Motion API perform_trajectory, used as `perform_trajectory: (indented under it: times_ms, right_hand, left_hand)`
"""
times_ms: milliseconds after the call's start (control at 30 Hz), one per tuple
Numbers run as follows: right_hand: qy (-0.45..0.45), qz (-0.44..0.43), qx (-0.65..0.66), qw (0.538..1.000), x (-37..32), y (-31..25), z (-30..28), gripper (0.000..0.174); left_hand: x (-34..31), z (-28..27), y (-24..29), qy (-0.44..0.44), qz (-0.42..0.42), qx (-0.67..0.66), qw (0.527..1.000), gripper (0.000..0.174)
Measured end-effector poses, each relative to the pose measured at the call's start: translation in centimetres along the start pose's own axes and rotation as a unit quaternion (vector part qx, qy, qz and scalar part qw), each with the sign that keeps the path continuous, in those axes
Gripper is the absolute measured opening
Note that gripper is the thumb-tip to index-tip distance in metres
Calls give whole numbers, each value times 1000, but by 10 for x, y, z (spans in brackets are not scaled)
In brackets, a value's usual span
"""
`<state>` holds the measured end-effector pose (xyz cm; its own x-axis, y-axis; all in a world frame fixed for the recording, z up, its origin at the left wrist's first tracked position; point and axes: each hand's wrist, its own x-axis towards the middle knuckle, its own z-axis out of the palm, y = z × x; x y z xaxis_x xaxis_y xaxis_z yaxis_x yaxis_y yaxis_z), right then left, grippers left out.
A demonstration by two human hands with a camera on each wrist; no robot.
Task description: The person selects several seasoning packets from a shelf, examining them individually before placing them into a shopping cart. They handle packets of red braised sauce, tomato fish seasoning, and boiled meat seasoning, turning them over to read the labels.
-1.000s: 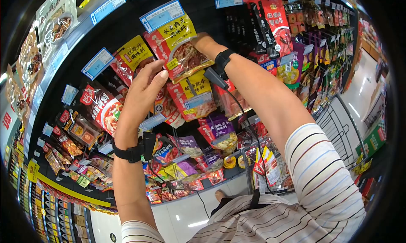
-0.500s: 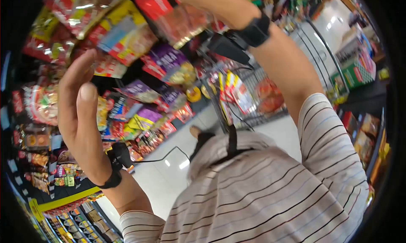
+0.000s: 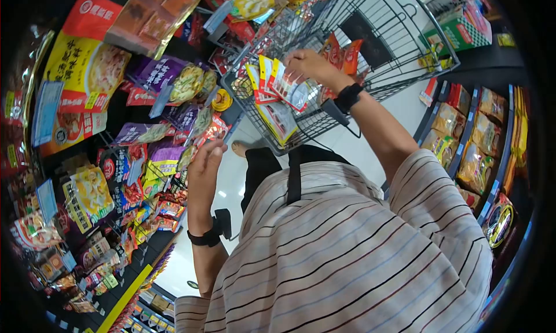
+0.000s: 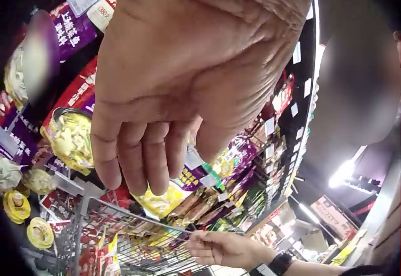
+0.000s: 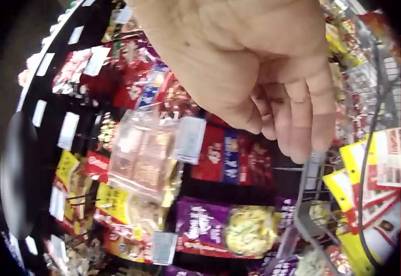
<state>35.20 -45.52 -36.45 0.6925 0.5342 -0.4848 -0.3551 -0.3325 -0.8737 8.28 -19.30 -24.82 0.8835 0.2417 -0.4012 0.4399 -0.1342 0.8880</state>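
My right hand (image 3: 314, 67) is over the wire shopping cart (image 3: 333, 129), fingers loosely bent, just above yellow, red and white packets (image 3: 286, 88) inside it. Nothing shows between those fingers in the right wrist view, where the hand (image 5: 269, 57) overlaps the shelf and the cart's edge. The left hand (image 3: 204, 169) hangs in front of the shelf with relaxed fingers and no item in it. Close to it are purple seasoning pouches (image 3: 188, 117). In the left wrist view the palm (image 4: 188, 57) faces the camera.
Shelves of hanging seasoning pouches (image 3: 84, 72) line the left, with price tags (image 3: 47, 113) sticking out. Red bags (image 3: 351, 56) lie farther along in the cart. A second shelf (image 3: 480, 121) with packaged food stands at right, beside a green box (image 3: 463, 28).
My right hand has left the seasoning pouches on the shelf and moved right, over the cart. The left hand has dropped away from the upper pouches. The head view has swung toward the cart.
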Motion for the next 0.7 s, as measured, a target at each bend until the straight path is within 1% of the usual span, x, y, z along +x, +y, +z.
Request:
perform_trajectory:
  times_ms: [100, 233, 300, 367, 400, 467, 500, 533, 633, 700]
  right_hand:
    - [23, 48, -12, 999, 27, 55, 6, 28]
    - [28, 78, -54, 995, 49, 102, 26, 23]
    - [55, 63, -125, 989, 59, 116, 38, 22]
    - [70, 52, -211, 974, 70, 125, 50, 21]
    - [96, -4, -219, 971, 77, 138, 55, 22]
    - [103, -41, -270, 956, 103, 172, 60, 23]
    - [107, -60, -296, 947, 106, 171, 64, 24]
    - [97, -30, -287, 952, 108, 171, 64, 29]
    - [40, 47, -341, 938, 105, 164, 65, 39]
    - [73, 80, -336, 936, 103, 166, 71, 42]
  left_hand:
    - [1, 2, -4, 4, -43, 10, 999, 34]
    - [1, 3, -9, 14, -85, 21, 996, 37]
    - [1, 2, -9, 17, -106, 45, 993, 40]
    - [3, -2, -21, 14, -103, 40, 994, 41]
    - [3, -3, -26, 12, -104, 38, 994, 42]
    - [3, -4, -26, 13, -108, 40, 993, 43]
    - [4, -5, -25, 15, -110, 41, 993, 44]
    - [4, -5, -24, 20, -115, 39, 992, 44]
    - [3, -5, -23, 31, -134, 40, 990, 44]
    - [6, -7, -25, 31, -148, 50, 987, 44]
